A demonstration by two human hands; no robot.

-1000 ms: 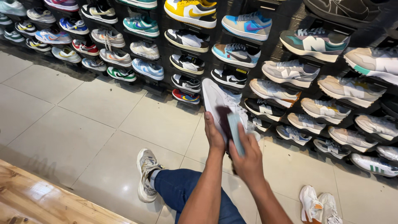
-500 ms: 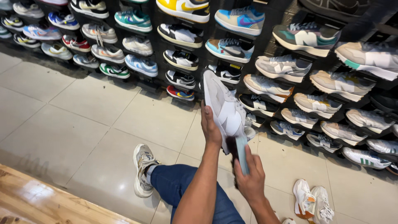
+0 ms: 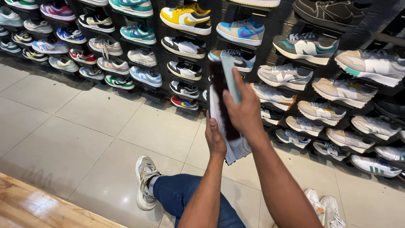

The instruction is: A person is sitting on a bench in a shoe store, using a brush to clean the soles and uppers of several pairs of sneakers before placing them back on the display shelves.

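My left hand (image 3: 215, 137) grips a white sneaker (image 3: 234, 148) from below and holds it upright in front of me, with the sole side turned toward my right hand. My right hand (image 3: 244, 110) is closed on a brush (image 3: 225, 84) with a pale teal handle and dark bristles. The bristles lie against the sneaker. The sneaker's upper part is hidden behind the brush and my right hand. My leg in blue jeans (image 3: 190, 198) stretches out below, with a worn grey sneaker on the foot (image 3: 145, 181).
A dark wall rack (image 3: 211, 55) of several sneakers in many colours fills the far side. Pale floor tiles (image 3: 76, 126) spread to the left. A wooden platform edge (image 3: 38, 207) lies at the bottom left. A white pair of shoes (image 3: 325, 207) sits on the floor at the right.
My right hand has swept the brush from the lower end of the sneaker up to its top. The left hand still holds the sneaker, now a little higher in view.
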